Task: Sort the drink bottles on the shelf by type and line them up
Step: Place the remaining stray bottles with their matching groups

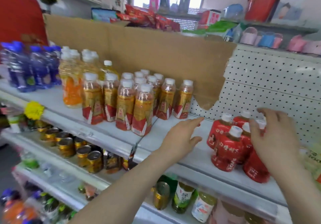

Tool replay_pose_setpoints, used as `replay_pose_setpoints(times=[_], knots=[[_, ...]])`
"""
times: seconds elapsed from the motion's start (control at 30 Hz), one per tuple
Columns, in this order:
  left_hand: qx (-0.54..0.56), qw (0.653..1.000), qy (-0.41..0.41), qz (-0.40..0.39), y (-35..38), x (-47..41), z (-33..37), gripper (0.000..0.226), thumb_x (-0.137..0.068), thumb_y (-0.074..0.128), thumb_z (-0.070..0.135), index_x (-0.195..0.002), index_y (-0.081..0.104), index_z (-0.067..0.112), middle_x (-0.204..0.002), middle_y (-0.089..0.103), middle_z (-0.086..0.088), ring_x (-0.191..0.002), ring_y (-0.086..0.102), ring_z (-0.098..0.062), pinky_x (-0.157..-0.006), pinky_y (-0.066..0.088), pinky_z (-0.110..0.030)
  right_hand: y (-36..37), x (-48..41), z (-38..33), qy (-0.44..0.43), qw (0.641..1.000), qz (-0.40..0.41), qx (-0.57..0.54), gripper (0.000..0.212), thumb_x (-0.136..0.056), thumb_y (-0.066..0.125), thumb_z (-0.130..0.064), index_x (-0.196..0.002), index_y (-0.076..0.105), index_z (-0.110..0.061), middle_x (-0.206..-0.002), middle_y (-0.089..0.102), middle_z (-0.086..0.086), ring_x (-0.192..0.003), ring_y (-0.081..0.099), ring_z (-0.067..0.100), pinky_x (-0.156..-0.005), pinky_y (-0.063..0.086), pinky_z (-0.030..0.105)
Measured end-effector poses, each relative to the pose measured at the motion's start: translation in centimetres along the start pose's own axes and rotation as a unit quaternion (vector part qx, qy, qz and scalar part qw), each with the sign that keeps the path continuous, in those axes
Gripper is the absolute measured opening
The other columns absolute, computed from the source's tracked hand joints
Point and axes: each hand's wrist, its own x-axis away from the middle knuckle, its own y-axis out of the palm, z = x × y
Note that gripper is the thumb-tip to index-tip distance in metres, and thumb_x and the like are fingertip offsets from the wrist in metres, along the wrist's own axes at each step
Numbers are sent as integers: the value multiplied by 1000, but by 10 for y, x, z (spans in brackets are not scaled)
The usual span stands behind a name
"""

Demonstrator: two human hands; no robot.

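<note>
On the white shelf (111, 135) stand several gold-and-red labelled bottles (142, 109) in rows at the middle. Left of them are orange drink bottles (72, 83) and blue-capped bottles (31, 67). At the right stands a cluster of red-wrapped bottles (227, 149) with white caps. My left hand (182, 135) hovers open over the bare shelf between the two groups, holding nothing. My right hand (276, 136) is spread over the right side of the red cluster, fingers by a white cap; a firm hold does not show.
A torn cardboard sheet (156, 53) leans against the pegboard back (271, 84). Lower shelves hold gold-lidded cans (81, 152) and green tea bottles (182, 197). Snack packs and pink and blue cups sit on shelves above.
</note>
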Motion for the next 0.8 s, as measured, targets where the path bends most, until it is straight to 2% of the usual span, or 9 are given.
replay_pose_setpoints(times=[0.1,0.2,0.27,0.33,0.43,0.5,0.57,0.7,0.8], knots=[[-52,994,-8,96,-43,22,-40,50,-92,64,24,-140,49,26,-126,60,5,-117,52,-16,-98,43,-30,19,-13,-54,-56,996,-3,-63,34,-94,62,-17,-127,62,-9,-121,60,22,-115,50,39,-96,41,46],[-94,975,-26,198,-89,43,-83,43,-90,66,18,-132,57,23,-125,60,5,-117,50,-14,-96,34,-18,47,-14,-113,-97,987,-38,-124,33,-94,63,-17,-127,62,-15,-117,63,10,-109,56,29,-84,40,35],[-99,964,-61,241,-117,54,-115,47,-89,68,18,-134,55,24,-128,56,7,-120,47,-13,-100,33,-21,67,-15,-151,-118,977,-71,-164,34,-95,62,-19,-129,61,-18,-116,64,3,-105,59,24,-81,40,32],[-96,962,-93,239,-139,59,-142,56,-88,70,23,-139,48,27,-135,51,7,-126,43,-12,-105,38,-28,83,-19,-189,-113,968,-107,-195,40,-96,62,-32,-135,57,-23,-121,64,-1,-108,61,21,-83,45,32],[-85,972,-105,192,-158,56,-170,71,-87,70,32,-149,35,27,-147,42,7,-135,39,-13,-106,36,-29,105,-28,-238,-57,948,-212,-233,69,-88,63,-59,-147,41,-30,-135,60,-4,-115,60,21,-88,50,34],[-68,979,-108,157,-161,49,-181,78,-88,67,39,-153,25,27,-153,36,6,-136,40,-13,-103,39,-27,120,-27,-258,-37,941,-258,-214,82,-85,68,-59,-152,28,-32,-140,57,0,-117,60,25,-88,51,36],[-50,984,-115,123,-157,42,-190,84,-89,65,43,-155,16,26,-155,36,4,-135,42,-14,-102,42,-29,132,-23,-264,-23,952,-242,-186,82,-87,71,-50,-152,24,-30,-136,60,4,-114,61,28,-84,48,35],[-16,988,-124,86,-140,38,-196,88,-87,68,39,-155,13,25,-145,48,2,-127,52,-15,-99,44,-30,141,-24,-244,34,975,-175,-132,81,-89,71,-45,-152,26,-22,-110,62,6,-104,61,33,-74,43,36],[4,985,-137,104,-134,36,-200,81,-87,70,36,-151,22,28,-141,50,3,-123,54,-16,-100,46,-35,142,-33,-224,65,982,-139,-107,79,-87,73,-46,-148,31,-19,-116,65,12,-102,62,35,-74,47,38]])
